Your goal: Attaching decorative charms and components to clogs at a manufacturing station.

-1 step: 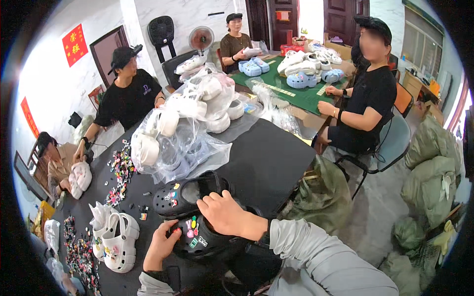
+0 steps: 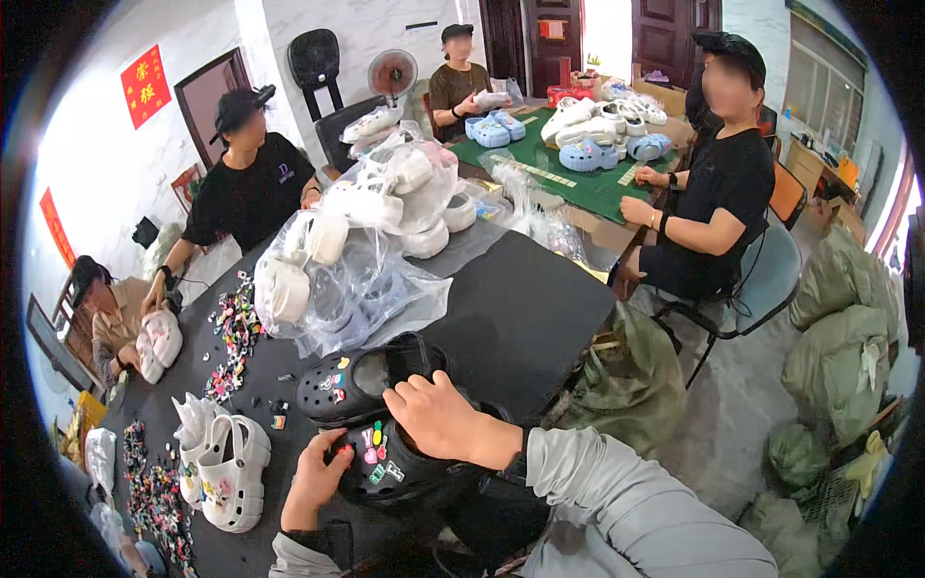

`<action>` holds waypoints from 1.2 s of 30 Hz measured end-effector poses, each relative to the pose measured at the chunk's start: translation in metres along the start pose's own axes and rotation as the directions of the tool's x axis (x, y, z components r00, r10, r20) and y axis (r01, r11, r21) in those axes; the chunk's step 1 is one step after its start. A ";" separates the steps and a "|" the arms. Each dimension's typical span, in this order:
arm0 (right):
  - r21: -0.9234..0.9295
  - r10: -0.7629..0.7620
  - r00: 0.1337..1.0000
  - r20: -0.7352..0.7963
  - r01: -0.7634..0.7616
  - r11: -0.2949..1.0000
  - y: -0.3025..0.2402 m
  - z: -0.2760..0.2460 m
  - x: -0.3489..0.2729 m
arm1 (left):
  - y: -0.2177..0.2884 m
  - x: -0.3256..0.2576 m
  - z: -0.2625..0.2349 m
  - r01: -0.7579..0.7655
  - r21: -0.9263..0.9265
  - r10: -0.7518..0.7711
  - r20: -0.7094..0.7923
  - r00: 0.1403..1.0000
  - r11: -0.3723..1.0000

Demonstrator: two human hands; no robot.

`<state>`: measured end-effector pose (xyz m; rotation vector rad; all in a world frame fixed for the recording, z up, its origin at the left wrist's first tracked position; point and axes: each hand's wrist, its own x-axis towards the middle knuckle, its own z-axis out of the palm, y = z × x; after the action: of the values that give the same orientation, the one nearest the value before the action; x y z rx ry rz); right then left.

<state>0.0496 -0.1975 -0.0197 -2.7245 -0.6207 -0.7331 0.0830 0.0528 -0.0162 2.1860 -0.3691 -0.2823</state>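
A black clog [image 2: 409,472] with colourful charms on its toe is held in front of me. My right hand [image 2: 438,414] curls over its top, with the fingers reaching into the foot opening and hidden there. My left hand [image 2: 316,474] grips the toe's left side; thumb and forefinger press near a small red piece at the charms, and the other fingers are partly hidden. A second black clog [image 2: 323,387], also with charms, lies just beyond. To the left stands a pair of white clogs [image 2: 236,477] with charms.
Loose charms [image 2: 159,496] lie in heaps along the left of the black table [image 2: 540,299]. Bagged white clogs [image 2: 332,236] pile up beyond. Several people sit around, and a green-topped table [image 2: 607,197] carries more clogs. Green sacks [image 2: 631,376] stand to the right.
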 end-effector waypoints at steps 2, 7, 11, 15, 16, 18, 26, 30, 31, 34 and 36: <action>0.003 0.006 1.000 -0.026 -0.006 1.000 -0.001 0.002 0.000 | 0.002 -0.002 0.008 -0.006 -0.023 0.005 -0.024 1.000 1.000; 0.019 0.020 1.000 0.008 -0.020 1.000 -0.002 0.000 0.002 | -0.011 -0.004 0.025 -0.164 0.216 0.219 -0.259 0.941 0.962; 0.015 0.019 1.000 -0.006 -0.019 1.000 -0.001 -0.002 0.002 | -0.015 -0.002 0.029 -0.149 0.208 0.206 -0.287 0.936 0.967; -0.012 0.032 0.999 0.021 -0.031 0.999 0.000 0.000 0.005 | -0.020 -0.004 0.032 -0.161 0.190 0.213 -0.296 0.931 0.968; -0.027 0.054 0.994 0.092 -0.052 0.998 -0.001 0.000 0.006 | -0.022 -0.004 0.032 -0.159 0.183 0.210 -0.306 0.929 0.970; -0.030 0.044 0.998 0.034 -0.043 0.999 0.003 0.004 0.008 | -0.023 -0.004 0.023 -0.173 0.182 0.217 -0.267 0.939 0.968; 0.041 -0.013 0.999 0.035 0.012 0.999 0.004 0.006 0.005 | -0.029 -0.007 0.000 -0.202 -0.199 0.186 -0.099 0.978 0.959; 0.054 -0.003 0.999 0.036 0.001 0.999 0.004 -0.002 0.004 | -0.018 -0.001 -0.009 -0.239 -0.060 0.237 -0.030 0.971 0.969; 0.059 0.011 0.998 0.057 -0.014 0.998 0.003 -0.003 0.005 | -0.014 0.002 -0.013 -0.171 -0.022 0.171 0.004 0.985 0.985; 0.067 0.021 0.999 0.047 -0.024 0.997 0.002 -0.001 0.004 | -0.003 0.009 -0.021 -0.039 -0.176 0.063 0.132 0.989 0.984; 0.062 0.016 0.999 0.039 -0.018 0.998 0.003 0.001 0.004 | -0.014 0.018 -0.024 -0.103 -0.087 0.115 0.137 0.984 0.991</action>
<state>0.0540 -0.1987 -0.0188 -2.6888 -0.6179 -0.6478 0.1094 0.0716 -0.0143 2.0652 -0.5461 -0.3860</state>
